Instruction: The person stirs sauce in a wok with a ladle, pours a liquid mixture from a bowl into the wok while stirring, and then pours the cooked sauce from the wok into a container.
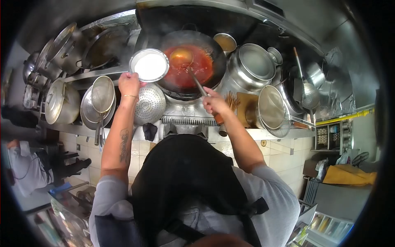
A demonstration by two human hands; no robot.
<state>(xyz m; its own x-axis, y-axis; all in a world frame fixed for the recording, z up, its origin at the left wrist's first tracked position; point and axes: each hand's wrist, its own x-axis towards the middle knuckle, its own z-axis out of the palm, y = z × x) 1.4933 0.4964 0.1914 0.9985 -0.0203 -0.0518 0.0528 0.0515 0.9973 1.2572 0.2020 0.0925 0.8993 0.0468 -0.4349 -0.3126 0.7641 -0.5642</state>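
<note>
The wok stands on the stove in front of the person, and in it lies a red sauce. The ladle has its round end in this sauce, with something orange-brown inside. The right hand is closed around the handle of the ladle, fingers curled. The left hand pinches the edge of a metal bowl — this bowl holds a white content, and it is at the left side of the wok, partly over its rim. If the white content is liquid or powder, I cannot tell. Below the bowl is a perforated strainer, and more to the left a mesh strainer. Just behind the wok, to the right, is a small pot with brown content — and beside it a large metal pot. At the far left, another person is visible.
</note>
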